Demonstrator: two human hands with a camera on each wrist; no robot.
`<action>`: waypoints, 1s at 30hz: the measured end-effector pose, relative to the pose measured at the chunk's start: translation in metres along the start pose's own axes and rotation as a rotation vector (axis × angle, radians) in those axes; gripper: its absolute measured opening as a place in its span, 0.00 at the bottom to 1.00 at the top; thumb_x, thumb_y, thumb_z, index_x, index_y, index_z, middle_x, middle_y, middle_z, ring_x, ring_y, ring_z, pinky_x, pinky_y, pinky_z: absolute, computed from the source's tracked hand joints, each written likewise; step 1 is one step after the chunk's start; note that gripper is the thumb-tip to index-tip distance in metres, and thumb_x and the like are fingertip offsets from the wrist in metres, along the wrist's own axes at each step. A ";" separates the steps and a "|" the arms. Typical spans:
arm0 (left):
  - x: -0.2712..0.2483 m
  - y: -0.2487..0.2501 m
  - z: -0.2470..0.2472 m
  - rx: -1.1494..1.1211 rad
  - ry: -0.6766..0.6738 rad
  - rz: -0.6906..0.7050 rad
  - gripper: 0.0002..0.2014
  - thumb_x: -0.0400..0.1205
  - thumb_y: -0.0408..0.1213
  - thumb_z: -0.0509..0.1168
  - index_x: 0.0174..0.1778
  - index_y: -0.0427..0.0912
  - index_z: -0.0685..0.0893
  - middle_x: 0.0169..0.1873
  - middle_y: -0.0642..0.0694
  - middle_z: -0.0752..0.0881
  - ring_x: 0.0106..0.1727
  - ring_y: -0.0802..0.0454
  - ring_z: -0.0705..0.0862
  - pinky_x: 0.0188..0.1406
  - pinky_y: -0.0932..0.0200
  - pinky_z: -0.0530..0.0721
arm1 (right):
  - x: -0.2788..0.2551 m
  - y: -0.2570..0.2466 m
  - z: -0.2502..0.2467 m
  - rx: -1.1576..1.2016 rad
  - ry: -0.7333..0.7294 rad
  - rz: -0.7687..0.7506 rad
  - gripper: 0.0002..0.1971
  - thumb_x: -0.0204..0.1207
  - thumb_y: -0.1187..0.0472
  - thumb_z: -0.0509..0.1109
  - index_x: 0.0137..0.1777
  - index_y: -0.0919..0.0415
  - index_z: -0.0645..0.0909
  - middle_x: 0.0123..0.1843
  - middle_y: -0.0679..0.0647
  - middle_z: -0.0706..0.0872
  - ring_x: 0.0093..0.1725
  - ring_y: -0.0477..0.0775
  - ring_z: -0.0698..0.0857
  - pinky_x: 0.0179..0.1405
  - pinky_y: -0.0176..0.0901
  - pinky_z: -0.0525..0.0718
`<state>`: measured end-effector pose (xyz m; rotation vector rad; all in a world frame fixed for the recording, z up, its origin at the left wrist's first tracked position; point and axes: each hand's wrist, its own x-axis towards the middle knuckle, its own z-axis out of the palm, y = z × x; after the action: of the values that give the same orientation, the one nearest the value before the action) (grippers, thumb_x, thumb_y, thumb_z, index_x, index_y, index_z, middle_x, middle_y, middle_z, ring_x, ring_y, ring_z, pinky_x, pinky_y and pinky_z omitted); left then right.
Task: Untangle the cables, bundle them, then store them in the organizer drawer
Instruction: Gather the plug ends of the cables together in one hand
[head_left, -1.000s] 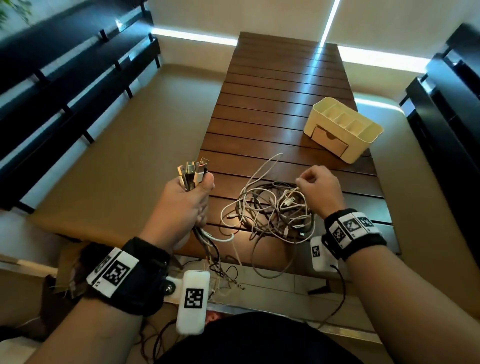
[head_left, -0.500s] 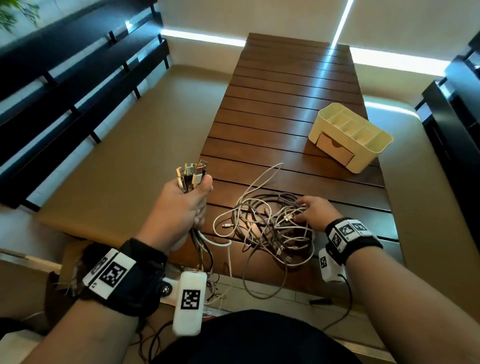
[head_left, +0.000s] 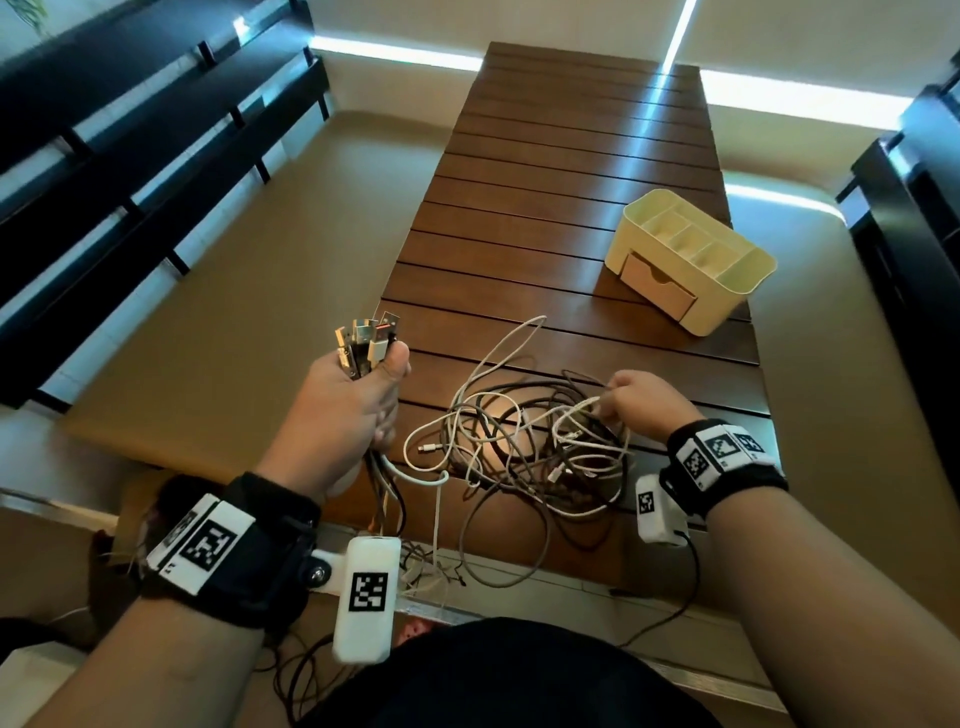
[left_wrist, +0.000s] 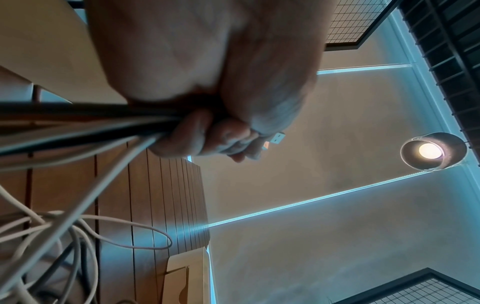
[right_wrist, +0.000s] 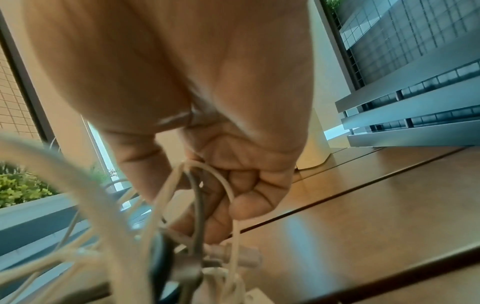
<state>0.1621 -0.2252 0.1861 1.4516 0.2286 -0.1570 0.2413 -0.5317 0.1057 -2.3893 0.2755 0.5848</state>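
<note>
A bunch of USB plugs (head_left: 370, 338) is gripped tight in the left hand (head_left: 347, 410); a white cable (head_left: 582, 410) is pinched by the right hand (head_left: 644, 402) fingers over the tangled cable pile (head_left: 519, 447) on the bench (head_left: 571, 171); organizer drawer (head_left: 657, 286) closed, well apart.

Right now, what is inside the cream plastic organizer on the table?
The cream plastic organizer shows open top compartments that look empty from the head view. Its tan drawer is closed, so the contents cannot be seen.
</note>
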 end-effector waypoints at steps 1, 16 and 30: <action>-0.001 0.000 0.001 -0.002 0.005 0.000 0.15 0.80 0.49 0.66 0.42 0.39 0.78 0.17 0.52 0.69 0.16 0.56 0.67 0.19 0.62 0.68 | 0.001 0.000 -0.002 0.043 0.019 -0.003 0.01 0.75 0.65 0.72 0.43 0.62 0.82 0.40 0.55 0.86 0.39 0.53 0.84 0.36 0.45 0.77; -0.007 -0.003 0.012 0.002 0.058 0.008 0.16 0.80 0.50 0.66 0.43 0.38 0.78 0.18 0.51 0.68 0.17 0.56 0.66 0.18 0.63 0.68 | 0.010 -0.001 0.007 -0.169 0.144 -0.200 0.06 0.82 0.51 0.69 0.49 0.51 0.83 0.49 0.49 0.85 0.46 0.47 0.83 0.40 0.40 0.79; -0.013 -0.001 0.004 0.013 0.093 0.040 0.16 0.81 0.48 0.66 0.43 0.36 0.76 0.17 0.51 0.66 0.15 0.56 0.65 0.17 0.64 0.68 | 0.032 -0.024 0.043 -0.432 -0.063 -0.289 0.05 0.80 0.54 0.71 0.49 0.54 0.83 0.54 0.51 0.77 0.57 0.56 0.81 0.60 0.54 0.82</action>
<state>0.1499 -0.2299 0.1889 1.4771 0.2745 -0.0592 0.2627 -0.4872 0.0737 -2.7456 -0.2480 0.6295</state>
